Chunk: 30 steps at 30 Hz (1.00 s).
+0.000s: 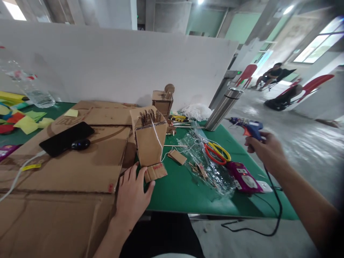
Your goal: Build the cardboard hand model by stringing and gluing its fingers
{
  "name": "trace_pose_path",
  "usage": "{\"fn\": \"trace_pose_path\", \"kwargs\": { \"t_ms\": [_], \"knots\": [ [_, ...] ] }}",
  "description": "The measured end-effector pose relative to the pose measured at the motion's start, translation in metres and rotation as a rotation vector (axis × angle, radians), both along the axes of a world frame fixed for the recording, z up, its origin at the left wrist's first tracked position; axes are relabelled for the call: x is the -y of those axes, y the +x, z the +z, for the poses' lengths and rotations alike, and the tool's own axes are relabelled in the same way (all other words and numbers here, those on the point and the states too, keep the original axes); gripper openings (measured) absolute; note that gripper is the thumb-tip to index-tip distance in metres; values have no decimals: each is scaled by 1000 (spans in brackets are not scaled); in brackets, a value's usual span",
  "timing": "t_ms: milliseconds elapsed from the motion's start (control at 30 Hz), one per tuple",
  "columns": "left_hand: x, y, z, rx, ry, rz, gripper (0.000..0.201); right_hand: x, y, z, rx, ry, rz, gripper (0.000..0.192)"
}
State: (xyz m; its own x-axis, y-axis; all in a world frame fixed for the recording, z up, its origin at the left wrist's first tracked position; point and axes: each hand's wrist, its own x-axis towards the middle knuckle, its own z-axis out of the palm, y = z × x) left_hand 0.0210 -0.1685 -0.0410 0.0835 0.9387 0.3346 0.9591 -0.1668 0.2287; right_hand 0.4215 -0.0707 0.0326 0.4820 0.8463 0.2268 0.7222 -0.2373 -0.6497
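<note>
Here, the left hand (133,195) rests flat and open against the upright cardboard model (149,141) on the green table (182,193); the right hand (264,148), clamped on the glue gun (248,128), should approach steadily, nozzle clear of fingers.

The right hand (264,150) wraps the grip of the glue gun (248,128), so the handle is hidden and only the nozzle and upper body show. The gun's black cord (271,215) drops below the table edge, and its far end cannot be traced. The left hand (131,197) covers the near corner of the cardboard box (149,141). The plastic bottle (32,89) at far left is blurred and its top runs into glare. The big cardboard sheet (53,200) is cut off by the left and bottom edges. A seated person (271,75) far back is too small to make out.
</note>
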Motion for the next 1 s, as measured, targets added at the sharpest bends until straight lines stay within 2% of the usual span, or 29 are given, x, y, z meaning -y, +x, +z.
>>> {"fn": "trace_pose_path", "kwargs": {
  "t_ms": [133,200,267,333,500,600,667,800,900,1000],
  "knots": [
    [2,-2,-1,41,-9,-11,29,32,-40,24,-267,75,170,18],
    [3,-5,0,103,-36,-28,24,46,-60,28,-629,-18,277,34],
    [6,-9,2,174,-80,-62,23,57,-77,26,-791,-120,334,39],
    [9,-12,5,240,-125,-91,26,68,-88,21,-859,-162,417,37],
    [13,-15,11,350,-193,-126,26,84,-105,11,-952,-114,568,32],
    [13,-16,11,404,-182,-113,14,86,-114,7,-939,-114,549,43],
    [13,-17,9,468,-156,-123,13,87,-119,4,-904,-171,518,47],
    [14,-16,8,655,-168,-170,21,90,-130,1,-856,-335,563,35],
    [13,-14,12,714,-231,-220,16,92,-138,3,-830,-310,566,33],
    [9,-13,19,716,-278,-192,14,93,-141,6,-762,-322,559,38]
  ]
}}
